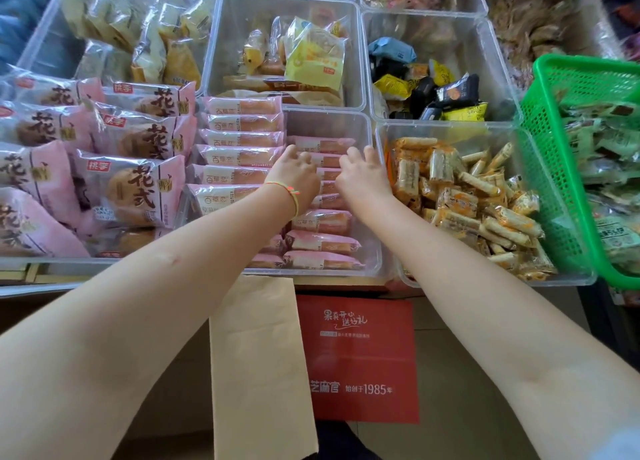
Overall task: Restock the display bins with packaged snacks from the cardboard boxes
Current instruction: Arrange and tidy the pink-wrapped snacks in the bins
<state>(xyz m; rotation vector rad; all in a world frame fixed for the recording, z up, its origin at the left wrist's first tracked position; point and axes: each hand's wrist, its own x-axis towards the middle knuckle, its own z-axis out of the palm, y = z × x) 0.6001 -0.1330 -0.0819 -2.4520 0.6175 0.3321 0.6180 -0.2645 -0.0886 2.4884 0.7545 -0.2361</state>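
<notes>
A clear plastic bin (375, 251) in the middle front holds two columns of pink-wrapped bread packets (322, 241). Both hands reach into its right column. My left hand (294, 179), with a thin coloured string on the wrist, lies on the packets with fingers bent down among them. My right hand (363, 175) sits beside it, fingers also pressed onto the packets; the fingertips are hidden, so a grip cannot be made out. A cardboard box flap (256, 355) and a red box panel (360, 359) lie below the bin's front edge.
Large pink bread bags (128, 182) fill the bin at left. A bin of orange roll snacks (474, 203) stands at right, with a green mesh basket (554, 120) beyond it. Behind are bins with yellow packets (313, 57) and black-and-yellow packets (436, 92).
</notes>
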